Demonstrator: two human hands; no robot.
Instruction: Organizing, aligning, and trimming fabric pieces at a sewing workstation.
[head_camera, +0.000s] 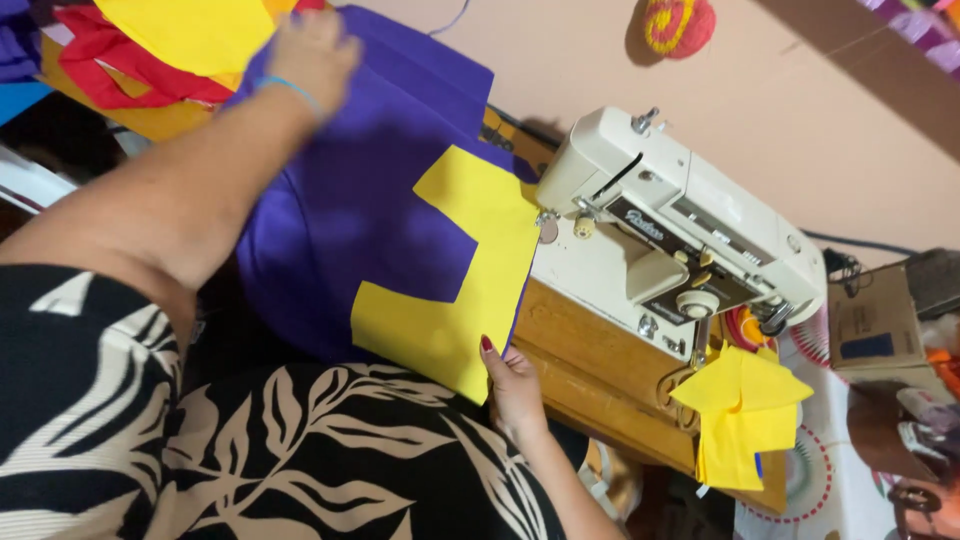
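At the far left, a pile of red and yellow cloth (150, 50) lies in a heap. The left hand (315, 55) reaches up to the top edge of the big purple cloth (340, 210), next to that pile. The hand is blurry, so it is hard to tell if its fingers are closed or loose. It seems to press the cloth flat so it stays smooth.

A yellow cloth shape (465, 275) lies on the purple cloth, in the middle. The right hand (515, 390) pinches the bottom corner of the yellow shape between thumb and fingers, which keeps it lined up near the sewing machine (680, 230).

The machine sits on a wooden table (590, 365). More yellow pieces (740, 415) hang at the table's right end, close by.
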